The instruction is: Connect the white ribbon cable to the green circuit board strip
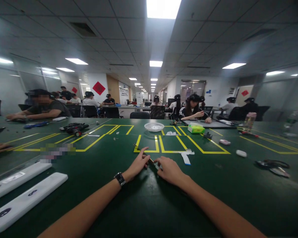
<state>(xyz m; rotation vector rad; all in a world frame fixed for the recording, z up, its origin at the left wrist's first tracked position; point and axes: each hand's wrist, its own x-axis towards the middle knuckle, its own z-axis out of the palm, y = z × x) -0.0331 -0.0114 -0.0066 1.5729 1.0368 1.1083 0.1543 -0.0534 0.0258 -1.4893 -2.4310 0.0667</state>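
Note:
Over the green table (149,205), my left hand (138,164), with a dark watch on the wrist, grips a thin, stick-like thing (151,160) between thumb and fingers. A narrow tip shows beyond the hand at upper left; its exact kind is too small to tell. My right hand (171,170) is closed, fingers curled, with the fingertips at the near end of the same thing. Just past my right hand lies a white strip with a blue edge (185,158). A white perforated basket (154,127) stands farther ahead, inside the yellow tape area.
Two long white cases (31,197) lie at left, near a black tool bundle (75,128). To the right are a green tissue pack (196,128), a white oval case (241,153) and a dark cable coil (273,165). People sit across the table and at left.

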